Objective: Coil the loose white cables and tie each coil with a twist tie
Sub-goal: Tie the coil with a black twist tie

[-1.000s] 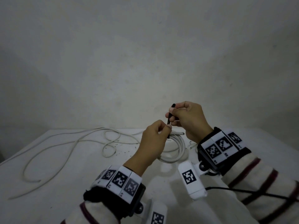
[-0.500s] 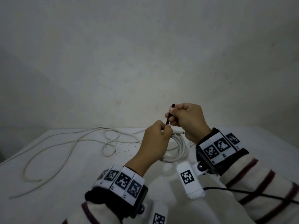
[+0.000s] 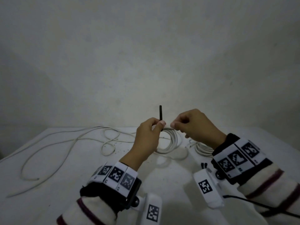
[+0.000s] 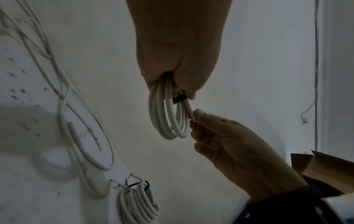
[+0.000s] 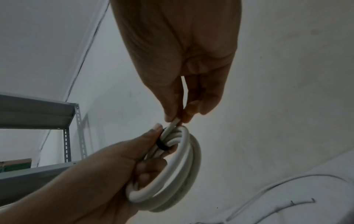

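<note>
My left hand [image 3: 159, 125] grips a small white cable coil [image 3: 170, 142] held above the table, its thumb pressing a black twist tie [image 3: 160, 113] against the strands. The tie's free end sticks straight up. In the left wrist view the tie [image 4: 179, 98] wraps the coil [image 4: 168, 118] just below my left hand [image 4: 184, 94]. My right hand [image 3: 174, 125] pinches the coil's loose cable end [image 5: 175, 121] between thumb and forefinger, right beside the tie [image 5: 162, 146].
A tied coil [image 4: 138, 201] lies on the white table [image 3: 48, 184], right of the held one. Long loose white cables [image 3: 65, 143] sprawl across the left half. Spare black ties [image 3: 203, 164] lie near my right wrist. A cardboard box [image 4: 321, 169] and a metal shelf [image 5: 38, 113] stand beside the table.
My right hand let go of the tie's upper end and shifted right and down onto the cable end. The tie now stands free above my left hand.
</note>
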